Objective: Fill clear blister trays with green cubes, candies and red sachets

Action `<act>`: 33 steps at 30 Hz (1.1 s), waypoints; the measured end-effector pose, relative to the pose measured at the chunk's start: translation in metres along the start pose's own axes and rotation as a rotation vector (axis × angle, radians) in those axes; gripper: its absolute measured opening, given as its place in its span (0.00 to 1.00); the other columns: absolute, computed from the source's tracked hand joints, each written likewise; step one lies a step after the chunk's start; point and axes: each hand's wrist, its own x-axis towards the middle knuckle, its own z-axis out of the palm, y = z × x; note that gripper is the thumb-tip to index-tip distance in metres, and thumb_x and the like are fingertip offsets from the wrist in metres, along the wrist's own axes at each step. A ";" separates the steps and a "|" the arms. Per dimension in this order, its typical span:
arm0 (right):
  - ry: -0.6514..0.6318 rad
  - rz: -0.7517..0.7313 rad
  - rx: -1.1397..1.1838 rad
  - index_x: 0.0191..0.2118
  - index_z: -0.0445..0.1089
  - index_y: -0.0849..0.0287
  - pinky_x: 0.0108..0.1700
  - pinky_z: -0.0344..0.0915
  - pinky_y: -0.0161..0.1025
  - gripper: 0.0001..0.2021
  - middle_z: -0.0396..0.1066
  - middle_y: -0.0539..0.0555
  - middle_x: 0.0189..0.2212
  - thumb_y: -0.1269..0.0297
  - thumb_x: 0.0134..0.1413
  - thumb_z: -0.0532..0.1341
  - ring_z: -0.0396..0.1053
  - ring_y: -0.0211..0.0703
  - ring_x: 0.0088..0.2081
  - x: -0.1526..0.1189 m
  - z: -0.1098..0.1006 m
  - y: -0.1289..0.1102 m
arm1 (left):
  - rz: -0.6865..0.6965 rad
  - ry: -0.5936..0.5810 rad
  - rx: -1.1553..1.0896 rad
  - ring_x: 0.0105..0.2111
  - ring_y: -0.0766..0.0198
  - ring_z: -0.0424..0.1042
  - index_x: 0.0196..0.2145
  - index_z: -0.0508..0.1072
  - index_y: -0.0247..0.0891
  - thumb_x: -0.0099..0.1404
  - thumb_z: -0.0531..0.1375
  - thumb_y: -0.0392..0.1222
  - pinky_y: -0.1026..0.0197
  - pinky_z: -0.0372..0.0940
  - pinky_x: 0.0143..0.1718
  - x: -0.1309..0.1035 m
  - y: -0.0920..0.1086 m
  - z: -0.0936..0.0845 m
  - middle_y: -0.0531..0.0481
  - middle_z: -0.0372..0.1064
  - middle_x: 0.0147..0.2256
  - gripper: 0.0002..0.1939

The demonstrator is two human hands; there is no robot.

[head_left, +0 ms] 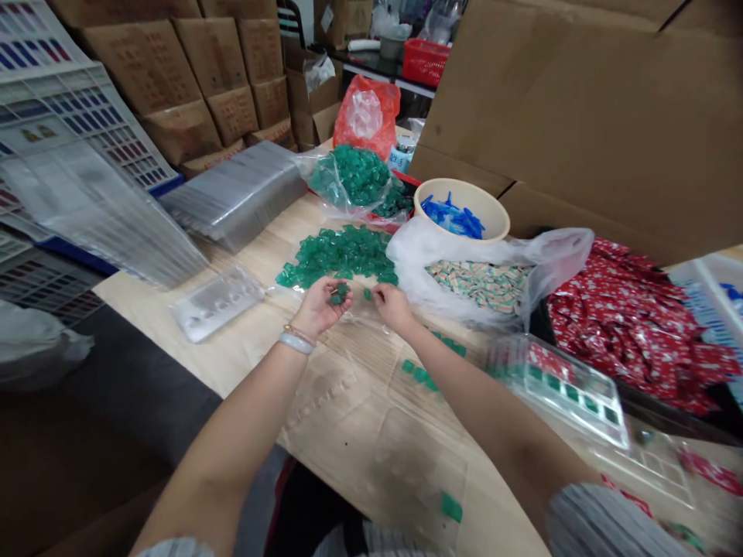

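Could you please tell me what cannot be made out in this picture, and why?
All in the head view:
- How many green pieces the left hand holds: its fingers partly cover them.
- Whether the right hand grips the small green piece: too small and blurred.
- The white basket's far side: cut off by the right edge.
- Print on the red packets: blurred.

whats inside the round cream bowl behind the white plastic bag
A loose heap of blue pieces lies inside the bowl. The heap covers much of the bottom, so whatever lies beneath the top pieces cannot be seen.
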 end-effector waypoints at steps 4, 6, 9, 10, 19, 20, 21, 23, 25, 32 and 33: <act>0.129 -0.051 0.096 0.35 0.67 0.63 0.40 0.60 0.39 0.11 0.66 0.56 0.31 0.70 0.54 0.48 0.63 0.41 0.35 -0.004 -0.006 -0.015 | -0.084 -0.042 -0.267 0.24 0.67 0.68 0.27 0.67 0.31 0.56 0.51 0.35 0.65 0.66 0.27 0.000 -0.004 0.004 0.47 0.65 0.23 0.07; 0.167 -0.170 0.173 0.43 0.66 0.61 0.42 0.61 0.40 0.14 0.65 0.57 0.36 0.70 0.54 0.48 0.63 0.41 0.38 -0.007 -0.010 -0.024 | -0.080 -0.089 -0.276 0.26 0.66 0.69 0.28 0.68 0.31 0.55 0.51 0.33 0.64 0.67 0.30 -0.002 -0.007 0.006 0.47 0.67 0.24 0.07; 0.067 -0.365 0.210 0.48 0.64 0.58 0.45 0.61 0.39 0.17 0.63 0.57 0.41 0.72 0.52 0.50 0.62 0.41 0.43 -0.014 -0.018 -0.033 | -0.086 -0.164 -0.224 0.27 0.67 0.70 0.31 0.69 0.31 0.50 0.49 0.25 0.63 0.67 0.34 -0.010 -0.010 0.008 0.48 0.69 0.27 0.13; 0.031 -0.396 0.205 0.47 0.64 0.58 0.45 0.61 0.40 0.16 0.63 0.57 0.40 0.71 0.52 0.51 0.62 0.41 0.43 -0.017 -0.021 -0.035 | -0.088 -0.186 -0.191 0.28 0.67 0.70 0.31 0.70 0.31 0.49 0.49 0.24 0.63 0.67 0.35 -0.015 -0.011 0.008 0.47 0.70 0.29 0.15; 0.031 -0.108 0.484 0.41 0.68 0.60 0.39 0.63 0.39 0.13 0.66 0.54 0.33 0.72 0.47 0.55 0.64 0.38 0.33 -0.036 -0.029 -0.036 | 0.050 -0.165 0.023 0.27 0.70 0.69 0.34 0.70 0.31 0.50 0.56 0.26 0.65 0.65 0.34 -0.045 -0.026 0.016 0.49 0.70 0.28 0.12; 0.019 -0.028 0.612 0.39 0.67 0.60 0.37 0.63 0.38 0.12 0.66 0.52 0.31 0.72 0.45 0.56 0.64 0.36 0.31 -0.035 -0.028 -0.037 | 0.068 -0.140 0.014 0.25 0.71 0.68 0.33 0.70 0.32 0.50 0.56 0.26 0.67 0.64 0.31 -0.043 -0.027 0.019 0.50 0.69 0.25 0.11; -0.006 0.044 0.750 0.38 0.67 0.60 0.35 0.63 0.37 0.12 0.67 0.51 0.30 0.71 0.44 0.56 0.64 0.35 0.29 -0.034 -0.028 -0.038 | 0.077 -0.133 0.005 0.23 0.72 0.67 0.32 0.70 0.32 0.50 0.56 0.27 0.68 0.63 0.28 -0.039 -0.028 0.021 0.52 0.67 0.23 0.10; -0.070 0.150 0.992 0.37 0.66 0.60 0.32 0.63 0.34 0.11 0.67 0.49 0.27 0.68 0.43 0.58 0.64 0.33 0.27 -0.031 -0.031 -0.039 | 0.090 -0.144 0.005 0.20 0.74 0.64 0.31 0.71 0.32 0.50 0.56 0.27 0.70 0.59 0.24 -0.033 -0.030 0.024 0.54 0.65 0.20 0.09; -0.090 0.208 1.108 0.36 0.65 0.60 0.28 0.62 0.32 0.12 0.66 0.47 0.24 0.65 0.41 0.60 0.63 0.31 0.24 -0.029 -0.034 -0.041 | 0.119 -0.144 0.033 0.20 0.74 0.63 0.31 0.72 0.31 0.51 0.58 0.29 0.70 0.58 0.22 -0.028 -0.031 0.027 0.54 0.64 0.20 0.07; 0.074 0.250 0.852 0.32 0.64 0.59 0.25 0.60 0.32 0.07 0.64 0.48 0.23 0.67 0.44 0.53 0.61 0.32 0.22 -0.021 -0.026 -0.034 | 0.068 -0.076 -0.051 0.21 0.74 0.63 0.26 0.70 0.30 0.53 0.60 0.32 0.71 0.59 0.23 -0.016 -0.031 0.026 0.52 0.65 0.21 0.01; 0.120 0.236 0.809 0.32 0.63 0.59 0.26 0.60 0.32 0.07 0.64 0.48 0.24 0.69 0.44 0.51 0.61 0.33 0.22 -0.019 -0.024 -0.032 | 0.028 -0.065 -0.081 0.21 0.73 0.64 0.26 0.70 0.30 0.53 0.59 0.32 0.71 0.59 0.23 -0.014 -0.031 0.025 0.51 0.65 0.21 0.01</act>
